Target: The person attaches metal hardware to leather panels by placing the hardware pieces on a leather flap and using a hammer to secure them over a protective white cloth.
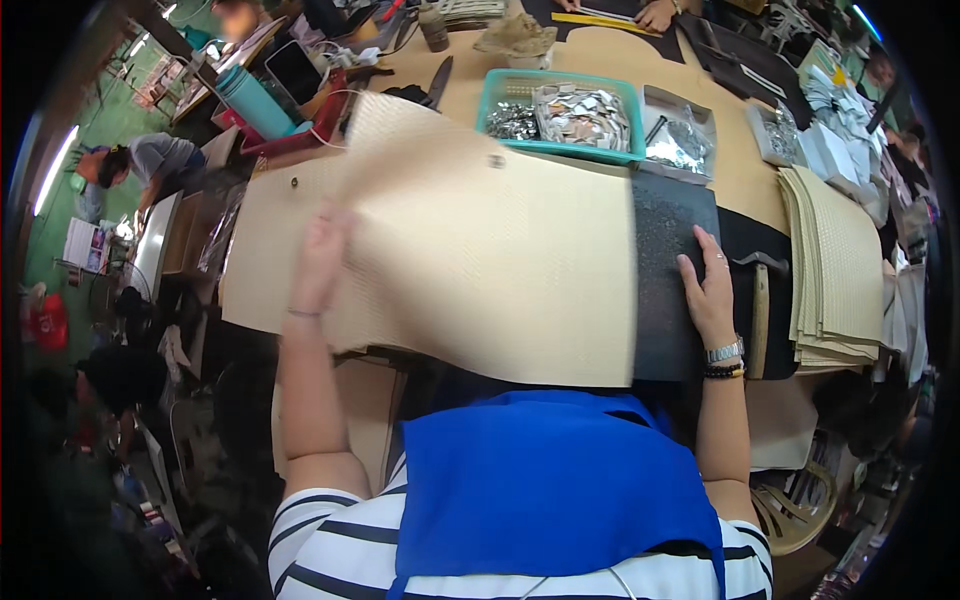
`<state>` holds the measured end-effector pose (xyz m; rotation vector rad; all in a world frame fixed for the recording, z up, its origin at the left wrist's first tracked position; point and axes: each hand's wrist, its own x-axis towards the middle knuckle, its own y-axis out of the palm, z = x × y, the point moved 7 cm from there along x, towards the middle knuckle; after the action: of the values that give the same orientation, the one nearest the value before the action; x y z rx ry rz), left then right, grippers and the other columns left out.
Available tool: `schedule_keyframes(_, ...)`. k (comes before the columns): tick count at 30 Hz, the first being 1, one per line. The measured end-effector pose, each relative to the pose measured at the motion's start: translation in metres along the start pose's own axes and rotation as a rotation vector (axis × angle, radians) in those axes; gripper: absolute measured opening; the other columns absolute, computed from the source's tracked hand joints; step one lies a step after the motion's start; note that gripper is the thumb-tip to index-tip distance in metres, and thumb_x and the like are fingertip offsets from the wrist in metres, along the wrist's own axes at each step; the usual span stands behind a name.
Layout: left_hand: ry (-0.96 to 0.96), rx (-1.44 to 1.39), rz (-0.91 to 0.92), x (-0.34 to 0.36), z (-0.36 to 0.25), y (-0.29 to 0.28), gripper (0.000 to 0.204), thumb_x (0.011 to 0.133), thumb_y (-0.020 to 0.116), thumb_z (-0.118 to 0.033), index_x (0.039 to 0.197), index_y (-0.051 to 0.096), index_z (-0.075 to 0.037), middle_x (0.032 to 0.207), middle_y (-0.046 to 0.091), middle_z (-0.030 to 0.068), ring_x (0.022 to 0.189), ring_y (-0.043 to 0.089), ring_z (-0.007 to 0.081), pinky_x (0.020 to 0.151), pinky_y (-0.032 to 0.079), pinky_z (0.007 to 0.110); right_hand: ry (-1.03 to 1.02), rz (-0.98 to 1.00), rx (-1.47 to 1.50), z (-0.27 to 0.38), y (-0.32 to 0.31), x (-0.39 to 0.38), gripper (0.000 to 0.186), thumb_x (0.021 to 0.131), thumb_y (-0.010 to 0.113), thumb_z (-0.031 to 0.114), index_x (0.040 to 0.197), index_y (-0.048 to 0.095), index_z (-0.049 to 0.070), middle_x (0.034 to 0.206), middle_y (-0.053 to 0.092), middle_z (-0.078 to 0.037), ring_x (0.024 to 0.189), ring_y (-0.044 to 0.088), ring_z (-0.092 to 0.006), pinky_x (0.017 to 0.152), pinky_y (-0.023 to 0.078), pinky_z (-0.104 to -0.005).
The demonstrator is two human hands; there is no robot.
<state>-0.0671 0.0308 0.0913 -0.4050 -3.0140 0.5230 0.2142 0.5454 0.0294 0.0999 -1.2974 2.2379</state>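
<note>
My left hand (322, 250), motion-blurred, grips the edge of a cream textured sheet (530, 270) that is lifted and curved, with a small metal fitting (495, 161) near its top. Beneath it at left lies another cream sheet (265, 250) with a small dark stud. My right hand (708, 280) rests open, fingers apart, on a dark grey slab (662, 210) beside the sheet's right edge. Just right of that hand lies a hammer (760, 310) with a pale handle. A stack of cream sheets (835, 290) sits at the far right.
Behind are a teal basket (631, 152) of small metal pieces, white boxes of hardware (680, 135), a blue bottle (258, 105) in a red tray and a knife (440, 80). A co-worker's hands (655, 15) show at the top; another person (165, 160) works at left.
</note>
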Motion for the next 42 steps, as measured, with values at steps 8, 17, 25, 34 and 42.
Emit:
schedule_keyframes(8, -0.007, 1.291, -0.676, 0.007, 0.034, -0.234, 0.085, 0.099, 0.063, -0.053, 0.166, 0.03, -0.013, 0.166, 0.038, 0.0233, 0.153, 0.037, 0.0399, 0.122, 0.031, 0.062, -0.021, -0.015, -0.016, 0.012, -0.002, 0.006, 0.051, 0.103, 0.067, 0.028, 0.147, 0.057, 0.005, 0.147, 0.061, -0.021, 0.142, 0.052, -0.0401, 0.119, 0.04, -0.0474)
schedule_keyframes(17, -0.521, 1.106, -0.234, -0.015, 0.153, -0.167, 0.113, 0.085, 0.058, -0.087, 0.171, 0.015, -0.029, 0.177, 0.009, 0.0209, 0.162, 0.01, 0.044, 0.12, 0.016, 0.077, -0.057, -0.025, -0.087, 0.009, -0.005, 0.004, 0.049, 0.104, 0.066, 0.027, 0.146, 0.058, 0.004, 0.146, 0.062, -0.02, 0.142, 0.052, -0.0392, 0.118, 0.04, -0.0473)
schedule_keyframes(25, -0.39, 1.122, -0.122, 0.005, 0.169, -0.222, 0.111, 0.087, 0.069, -0.074, 0.171, 0.016, -0.026, 0.177, 0.012, 0.019, 0.162, 0.011, 0.0431, 0.123, 0.016, 0.073, -0.09, -0.029, -0.073, 0.02, -0.002, 0.006, 0.048, 0.103, 0.067, 0.026, 0.144, 0.059, 0.004, 0.145, 0.062, -0.021, 0.141, 0.054, -0.0389, 0.118, 0.041, -0.0464)
schedule_keyframes(34, 0.088, 0.694, -0.254, -0.003, 0.126, -0.148, 0.085, 0.1, 0.072, -0.026, 0.167, 0.024, -0.006, 0.172, 0.027, 0.0201, 0.159, 0.025, 0.0348, 0.131, 0.02, 0.048, 0.195, -0.313, -0.642, -0.082, -0.128, 0.017, 0.064, 0.097, 0.069, 0.054, 0.148, 0.058, 0.017, 0.161, 0.048, -0.014, 0.152, 0.039, -0.0391, 0.119, 0.029, -0.0694)
schedule_keyframes(42, 0.382, 0.232, 0.097, -0.074, -0.003, 0.101, 0.063, 0.094, 0.076, -0.012, 0.152, 0.052, -0.001, 0.155, 0.055, 0.0154, 0.146, 0.048, 0.0287, 0.124, 0.034, 0.042, 0.582, -0.174, -0.848, -0.176, -0.183, -0.015, 0.091, 0.09, 0.067, 0.069, 0.156, 0.047, 0.009, 0.153, 0.055, -0.023, 0.141, 0.054, -0.0382, 0.111, 0.043, -0.0639)
